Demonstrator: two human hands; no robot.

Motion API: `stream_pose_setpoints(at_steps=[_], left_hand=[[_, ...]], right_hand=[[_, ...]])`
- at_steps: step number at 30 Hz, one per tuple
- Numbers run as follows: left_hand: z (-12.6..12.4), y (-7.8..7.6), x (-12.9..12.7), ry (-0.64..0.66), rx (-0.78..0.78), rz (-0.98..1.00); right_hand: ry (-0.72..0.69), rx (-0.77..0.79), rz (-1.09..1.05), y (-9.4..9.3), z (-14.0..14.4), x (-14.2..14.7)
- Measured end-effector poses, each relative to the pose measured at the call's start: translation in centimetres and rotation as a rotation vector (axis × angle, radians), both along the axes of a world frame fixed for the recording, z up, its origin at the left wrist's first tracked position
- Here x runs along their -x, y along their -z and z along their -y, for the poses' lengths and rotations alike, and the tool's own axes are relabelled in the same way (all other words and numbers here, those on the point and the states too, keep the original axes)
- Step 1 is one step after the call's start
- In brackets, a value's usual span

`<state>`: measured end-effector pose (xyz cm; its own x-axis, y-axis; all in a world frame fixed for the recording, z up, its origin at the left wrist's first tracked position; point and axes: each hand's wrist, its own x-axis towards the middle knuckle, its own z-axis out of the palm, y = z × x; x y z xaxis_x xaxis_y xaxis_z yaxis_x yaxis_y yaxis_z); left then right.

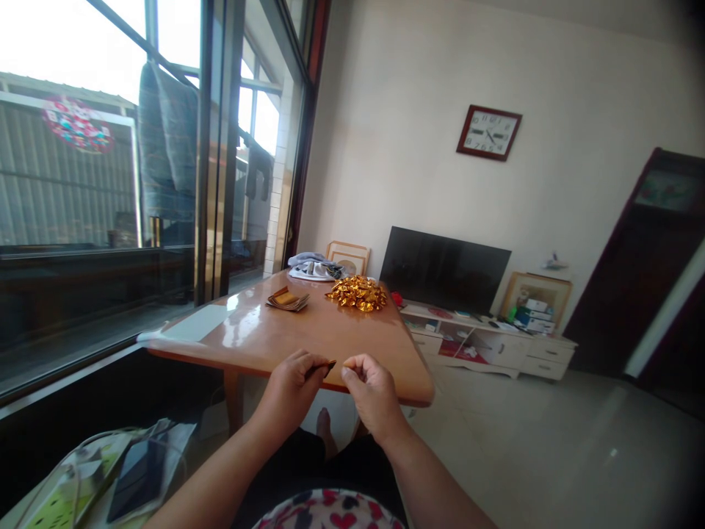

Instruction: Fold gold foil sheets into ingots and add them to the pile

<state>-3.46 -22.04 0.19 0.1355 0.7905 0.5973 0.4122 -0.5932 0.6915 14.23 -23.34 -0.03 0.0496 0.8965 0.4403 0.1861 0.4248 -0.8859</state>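
Both forearms reach forward from the bottom of the view and meet just in front of the near edge of the wooden counter (286, 334), the wrists angled slightly inward so the two hands almost touch. The left hand (291, 386) is curled, knuckles up, with its grip closed on a small folded piece of gold paper (329, 365) whose dark tip pokes out toward the other hand. The right hand (370, 387) is also curled into a loose fist, thumb and forefinger pinched together just beside that tip; whether they actually touch the paper I cannot tell. The paper is held in the air above the person's lap, just short of the counter's edge, not resting on it. Farther back on the counter lies a heap of shiny gold folded pieces (358, 292), and to its left a small stack of flat gold sheets (288, 299), both well apart from the hands. A grey cloth bundle (311, 267) sits at the far end.
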Motion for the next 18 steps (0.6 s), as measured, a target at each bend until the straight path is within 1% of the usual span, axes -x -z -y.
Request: stream_pose_setpoints(at_steps=[3,7,13,18], left_hand=[[-0.1,0.3,-0.1,-0.036,-0.071,-0.046],[0.0,0.7,-0.3,-0.059,-0.114,-0.077],[0.3,0.9,-0.5,-0.062,-0.117,-0.098],[0.4,1.1,-0.5,-0.084,-0.117,-0.128]], right_hand=[[0.023,0.031,0.039,0.0,0.3,0.2],[-0.029,0.092,0.035,0.4,0.0,0.5],[-0.069,0.116,0.007,1.4,-0.6,0.5],[-0.064,0.111,0.023,1.3,-0.4,0.6]])
